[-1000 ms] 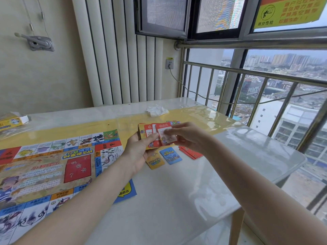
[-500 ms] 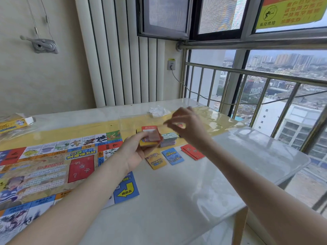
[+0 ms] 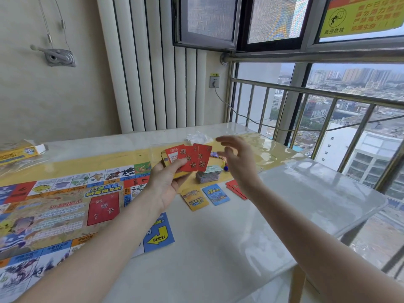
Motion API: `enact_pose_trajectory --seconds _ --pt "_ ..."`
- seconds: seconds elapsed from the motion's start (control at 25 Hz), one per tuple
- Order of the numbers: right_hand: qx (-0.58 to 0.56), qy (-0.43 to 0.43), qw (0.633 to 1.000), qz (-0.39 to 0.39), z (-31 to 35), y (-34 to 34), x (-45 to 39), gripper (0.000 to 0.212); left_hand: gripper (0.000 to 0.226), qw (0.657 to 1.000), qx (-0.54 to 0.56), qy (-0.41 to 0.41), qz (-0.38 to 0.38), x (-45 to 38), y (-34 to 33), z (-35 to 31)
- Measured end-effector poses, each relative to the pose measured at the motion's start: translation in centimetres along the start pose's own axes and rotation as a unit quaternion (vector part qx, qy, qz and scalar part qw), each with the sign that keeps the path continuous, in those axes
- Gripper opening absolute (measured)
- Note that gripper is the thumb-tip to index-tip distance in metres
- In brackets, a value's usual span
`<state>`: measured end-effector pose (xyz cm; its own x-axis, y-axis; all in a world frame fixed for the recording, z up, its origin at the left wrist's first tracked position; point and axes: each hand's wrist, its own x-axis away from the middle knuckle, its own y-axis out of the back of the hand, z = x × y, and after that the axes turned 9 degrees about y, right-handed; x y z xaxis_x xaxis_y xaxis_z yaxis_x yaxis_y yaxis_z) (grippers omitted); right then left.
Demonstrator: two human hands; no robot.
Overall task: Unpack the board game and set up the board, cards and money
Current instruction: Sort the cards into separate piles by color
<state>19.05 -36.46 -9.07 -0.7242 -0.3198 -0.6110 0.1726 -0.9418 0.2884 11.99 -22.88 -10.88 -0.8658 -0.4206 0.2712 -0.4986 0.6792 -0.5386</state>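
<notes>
Head view — red cards fanned out, where half a second ago they sat squared.
Left hand grips the red cards, printed 机会卡, above the glossy table; right hand, fingers now spread, holds nothing — the paper board lies flat at left.

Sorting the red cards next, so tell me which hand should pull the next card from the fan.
Right. The right hand is open and holds nothing, hovering just beside the fanned red cards. The left hand grips that fan, so it is probably best kept as the holder.
</notes>
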Motion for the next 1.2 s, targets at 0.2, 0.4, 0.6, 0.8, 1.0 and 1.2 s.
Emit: enact_pose_trajectory --seconds 0.2,0.4,0.6,0.8,1.0,1.2 --pt "-0.094 -0.18 0.972 0.118 0.9 -1.3 0.4 0.023 0.016 0.996 -0.068 -0.051 0.006 0.5 -0.9 0.6" --pt "-0.119 -0.205 0.962 0.135 0.3 -1.0 -0.1 0.031 0.011 0.995 -0.087 -0.034 0.038 0.7 -0.4 0.4" --pt "-0.201 -0.23 0.947 0.098 -0.1 0.7 -0.4 0.021 0.016 0.995 -0.071 -0.063 0.004 0.2 0.7 -0.8" --pt "-0.093 -0.167 0.939 0.285 1.4 2.4 -1.3 0.015 0.015 0.99 -0.129 -0.05 0.021 0.1 1.3 -1.2" --pt "0.309 -0.01 0.892 0.331 2.2 0.4 -1.9 0.022 0.019 0.932 -0.347 -0.078 0.07 1.1 0.3 -0.5" --pt "0.044 -0.16 0.978 0.125 0.9 0.0 -0.7 0.04 0.018 0.974 -0.222 -0.04 0.037 0.9 0.2 -0.7"
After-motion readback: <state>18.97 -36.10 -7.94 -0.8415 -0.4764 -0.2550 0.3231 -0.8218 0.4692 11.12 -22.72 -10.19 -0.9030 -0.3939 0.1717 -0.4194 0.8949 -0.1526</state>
